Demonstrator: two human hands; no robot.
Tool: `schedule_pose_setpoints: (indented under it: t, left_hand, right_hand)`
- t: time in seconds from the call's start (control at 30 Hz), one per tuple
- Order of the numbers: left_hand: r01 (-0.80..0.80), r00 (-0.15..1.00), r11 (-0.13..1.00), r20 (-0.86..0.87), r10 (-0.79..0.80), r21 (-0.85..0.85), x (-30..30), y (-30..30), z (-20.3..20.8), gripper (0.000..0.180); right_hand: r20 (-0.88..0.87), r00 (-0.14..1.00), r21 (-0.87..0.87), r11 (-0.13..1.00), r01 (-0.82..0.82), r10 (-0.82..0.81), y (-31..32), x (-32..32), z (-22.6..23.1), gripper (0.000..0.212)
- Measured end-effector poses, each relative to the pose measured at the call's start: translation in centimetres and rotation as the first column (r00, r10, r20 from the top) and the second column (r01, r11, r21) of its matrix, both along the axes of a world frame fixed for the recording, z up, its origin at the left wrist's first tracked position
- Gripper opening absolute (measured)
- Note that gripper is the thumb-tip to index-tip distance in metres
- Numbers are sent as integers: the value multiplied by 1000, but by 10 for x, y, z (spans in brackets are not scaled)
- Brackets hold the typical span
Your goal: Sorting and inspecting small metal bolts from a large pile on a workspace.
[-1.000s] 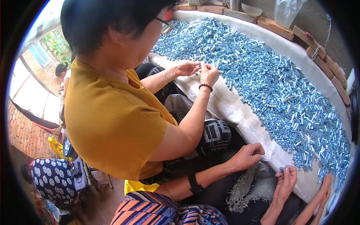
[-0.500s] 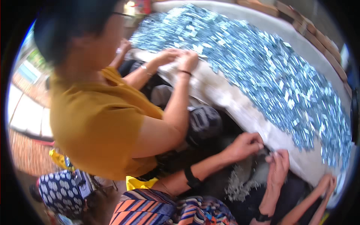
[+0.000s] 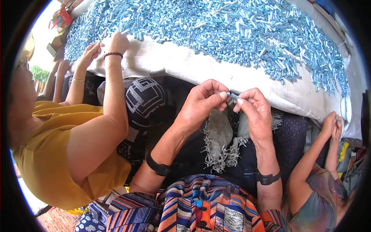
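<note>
Over my lap, near the front edge of the pile, my left hand [image 3: 205,101] and my right hand [image 3: 254,110] meet. Both are closed in a pinch on a small shiny blue piece [image 3: 233,96], stubby and tube-like, with its ends between my thumbs and fingertips. Its exact kind is too small to make out. Just ahead, a large heap of similar blue, silvery pieces [image 3: 216,29] covers a white cloth surface [image 3: 185,62]. Below my hands, a grey fringed cloth [image 3: 218,133] lies over my dark-clothed lap.
At my left, close to my arm, sits a person in a mustard top [image 3: 73,147], hands at the heap's edge. Another person's hands [image 3: 333,125] work at the right end of the cloth. A red bag [image 3: 60,18] hangs at the far left.
My view has swung, bringing the heap across the top and my hands to the middle. My hands, apart before, are now together on the small blue piece.
</note>
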State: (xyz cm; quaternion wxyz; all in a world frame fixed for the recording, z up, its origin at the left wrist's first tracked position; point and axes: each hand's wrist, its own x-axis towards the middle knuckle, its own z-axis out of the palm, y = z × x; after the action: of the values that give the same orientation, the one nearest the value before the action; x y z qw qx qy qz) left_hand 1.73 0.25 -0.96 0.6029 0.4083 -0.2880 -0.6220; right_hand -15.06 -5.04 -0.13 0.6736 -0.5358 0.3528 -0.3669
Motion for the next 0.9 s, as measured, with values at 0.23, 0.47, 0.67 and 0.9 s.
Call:
schedule_pose_setpoints:
  t: [0.23, 0.47, 0.67, 0.9]
  left_hand:
    - [12, 1000, 1000, -18, -12, -16, -1, 1, -7, 12]
    - [2, 1000, 1000, -7, -2, 27, -7, 2, -7, 12]
    - [54, 998, 998, 32, -55, 6, -14, 4, -5, 12]
    - [41, 999, 999, 24, -40, -35, -18, 7, 1, 11]
  right_hand:
    - [-247, 967, -230, 966, -119, 60, 9, 6, 4, 32]
    - [97, 995, 112, 994, -15, 4, 1, -8, -9, 6]
    - [260, 961, 185, 982, 47, -95, 3, -10, -13, 7]
    - [433, 899, 317, 944, -93, -57, 9, -14, -15, 5]
